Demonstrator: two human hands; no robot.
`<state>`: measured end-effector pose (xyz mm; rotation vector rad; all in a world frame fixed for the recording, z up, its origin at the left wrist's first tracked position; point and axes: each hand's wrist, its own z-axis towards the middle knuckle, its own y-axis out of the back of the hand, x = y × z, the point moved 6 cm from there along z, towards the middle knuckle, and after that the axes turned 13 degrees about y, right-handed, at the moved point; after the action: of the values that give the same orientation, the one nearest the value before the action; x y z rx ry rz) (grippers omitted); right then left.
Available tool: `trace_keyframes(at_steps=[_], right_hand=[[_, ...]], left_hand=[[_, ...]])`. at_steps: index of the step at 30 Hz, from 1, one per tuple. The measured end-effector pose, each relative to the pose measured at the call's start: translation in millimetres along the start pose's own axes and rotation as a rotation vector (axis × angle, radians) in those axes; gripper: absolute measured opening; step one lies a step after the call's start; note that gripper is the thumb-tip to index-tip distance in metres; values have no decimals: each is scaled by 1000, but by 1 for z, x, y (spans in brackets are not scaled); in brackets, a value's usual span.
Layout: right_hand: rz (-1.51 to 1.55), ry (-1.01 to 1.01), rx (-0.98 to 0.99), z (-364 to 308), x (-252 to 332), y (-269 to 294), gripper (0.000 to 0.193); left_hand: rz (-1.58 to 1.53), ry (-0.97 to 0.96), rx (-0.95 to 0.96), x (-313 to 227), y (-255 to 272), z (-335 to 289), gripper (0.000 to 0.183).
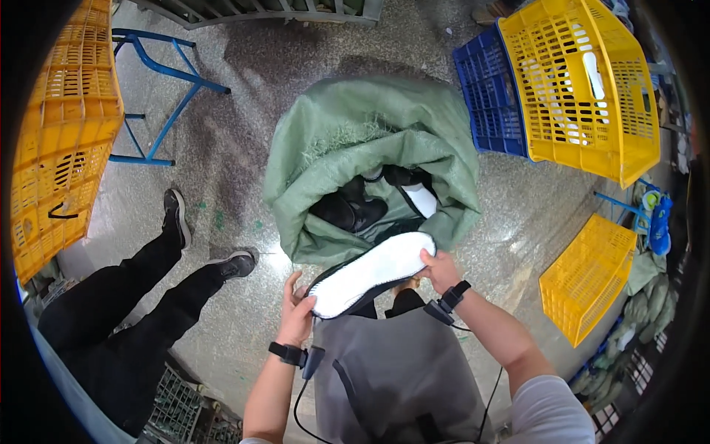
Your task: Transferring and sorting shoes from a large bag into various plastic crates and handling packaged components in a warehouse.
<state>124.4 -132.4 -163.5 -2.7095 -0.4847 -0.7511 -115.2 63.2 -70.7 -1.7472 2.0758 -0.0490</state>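
Over my lap I hold a black shoe upper (373, 270), its white bottom panel turned up and stitched round the edge. Its left end is gripped by my left hand (295, 317), thumb on the white panel and some fingers lifted off. At the other end my right hand (441, 272) pinches it, with the thumb on top and the fingers underneath. Just beyond stands a green woven sack (333, 140) with its rim rolled down. Inside it lie black shoe uppers (355, 207), one showing a white bottom panel (421, 200).
Yellow crates (584, 81) and a blue crate (488, 89) stand at the far right, another yellow crate (588, 277) nearer. At left are stacked orange crates (66, 133), a blue metal frame (166, 70) and another person's black-clad legs (148, 296). Cables hang from my wrist straps.
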Motion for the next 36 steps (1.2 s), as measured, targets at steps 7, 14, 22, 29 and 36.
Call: trace_keyframes(at_steps=[7, 14, 22, 29, 36], right_hand=[[-740, 167, 280, 16, -43, 33, 50], [-1023, 548, 994, -82, 32, -89, 94], [-371, 672, 257, 2, 110, -1, 74], [-1700, 441, 540, 32, 88, 59, 60], [-1422, 594, 365, 27, 106, 80, 63]], left_hand=[[262, -179, -189, 6, 22, -12, 38], [1261, -467, 258, 38, -126, -7, 61], [1318, -270, 100, 119, -98, 133, 32], [1327, -239, -467, 166, -69, 246, 20], [1807, -510, -1044, 95, -55, 255, 43]])
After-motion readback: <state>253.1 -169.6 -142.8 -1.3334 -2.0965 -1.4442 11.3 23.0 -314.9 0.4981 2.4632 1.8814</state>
